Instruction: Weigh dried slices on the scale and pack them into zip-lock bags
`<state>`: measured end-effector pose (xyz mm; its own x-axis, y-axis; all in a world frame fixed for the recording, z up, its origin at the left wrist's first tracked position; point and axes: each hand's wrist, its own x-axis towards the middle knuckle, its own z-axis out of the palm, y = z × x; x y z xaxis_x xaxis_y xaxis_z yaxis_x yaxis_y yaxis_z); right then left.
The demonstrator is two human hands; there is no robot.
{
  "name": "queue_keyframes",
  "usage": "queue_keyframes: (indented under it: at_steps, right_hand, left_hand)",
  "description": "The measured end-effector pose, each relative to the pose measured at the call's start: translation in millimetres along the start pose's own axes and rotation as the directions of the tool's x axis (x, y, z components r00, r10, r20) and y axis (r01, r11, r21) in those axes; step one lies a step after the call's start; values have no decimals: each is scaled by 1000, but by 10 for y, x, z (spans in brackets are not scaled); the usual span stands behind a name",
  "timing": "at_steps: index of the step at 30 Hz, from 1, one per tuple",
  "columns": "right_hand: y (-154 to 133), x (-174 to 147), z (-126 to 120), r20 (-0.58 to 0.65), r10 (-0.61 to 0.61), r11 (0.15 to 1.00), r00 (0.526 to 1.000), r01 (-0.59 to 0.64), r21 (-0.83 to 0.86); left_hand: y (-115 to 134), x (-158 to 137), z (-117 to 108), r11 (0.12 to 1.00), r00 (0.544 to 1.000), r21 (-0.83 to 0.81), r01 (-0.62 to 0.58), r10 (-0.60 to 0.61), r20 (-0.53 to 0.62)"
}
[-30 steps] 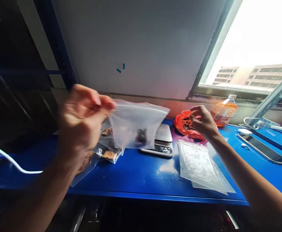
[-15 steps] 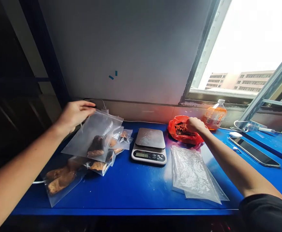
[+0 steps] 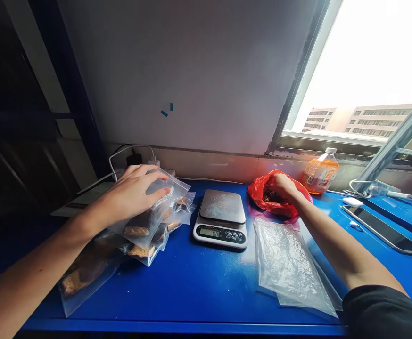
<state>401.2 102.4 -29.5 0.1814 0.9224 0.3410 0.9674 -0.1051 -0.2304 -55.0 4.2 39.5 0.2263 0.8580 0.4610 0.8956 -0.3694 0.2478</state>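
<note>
A person's left hand spread over a pile of filled clear zip bags, its thumb and fingers apart; I could not tell whether it touched the topmost one. The right hand reached inside an open red plastic bag among dark brown pieces; its fingertips were hidden, so I could not tell how far they were closed or whether they gripped anything.

A white kitchen scale sat between the pile and a stack of flat clear bags. Narrow strips of bare blue table bordered the scale, with a wider stretch in front. The table's front edge ran straight across; the lowest filled bag and the stack's near corner both lay close to it. The right forearm passed beside the stack.

The blue surface was glossy and lightly speckled. A bottle of orange liquid stood just behind the red bag, and a phone lay farther right. Behind rose a grey wall and a bright window.
</note>
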Motion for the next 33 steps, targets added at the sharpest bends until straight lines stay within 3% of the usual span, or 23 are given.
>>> queue_keyframes:
  at_steps: [5, 7, 10, 12, 15, 18, 22, 24, 27, 30, 33]
  right_hand:
    - [-65, -297, -353, 21, -78, 996, 997, 77, 35]
    - [-128, -495, -544, 49, -204, 974, 978, 198, 111]
    - [-373, -809, -771, 77, -416, 886, 906, 384, 260]
    - [-626, -970, -804, 84, -505, 808, 859, 437, 394]
    - [-1018, -1079, -643, 116, -622, 681, 774, 462, 568]
    - [-1260, -1080, -390, 113, -613, 688, 782, 458, 563]
    - [-1207, -1062, -272, -68, -582, 647, 810, 512, 565]
    - [-1029, -1036, -312, -152, -536, 673, 831, 528, 518]
    - [-638, -934, -363, -263, -431, 787, 863, 502, 359]
    - [-210, -778, -333, -327, -246, 906, 913, 336, 256]
    - [123, -643, -265, -281, -65, 959, 957, 138, 247]
  left_hand:
    - [-44, -11, 39, 997, 994, 11, -74, 73, 79]
    - [-76, 6, 86, 997, 982, 1, -75, 73, 175]
    - [-120, 73, 120, 1000, 951, -12, -2, 5, 310]
    - [-99, 119, 85, 1000, 962, 14, 10, -13, 271]
    - [86, 109, -25, 993, 990, 108, -48, 33, 136]
    - [392, -33, -76, 962, 971, 204, -179, 139, 197]
    - [628, -234, 58, 909, 897, 234, -344, 245, 368]
    - [604, -249, 164, 889, 864, 260, -378, 238, 444]
    - [479, -166, 299, 873, 842, 307, -380, 188, 506]
    - [388, -71, 378, 875, 824, 321, -363, 141, 548]
    - [392, -75, 416, 851, 798, 255, -460, 269, 540]
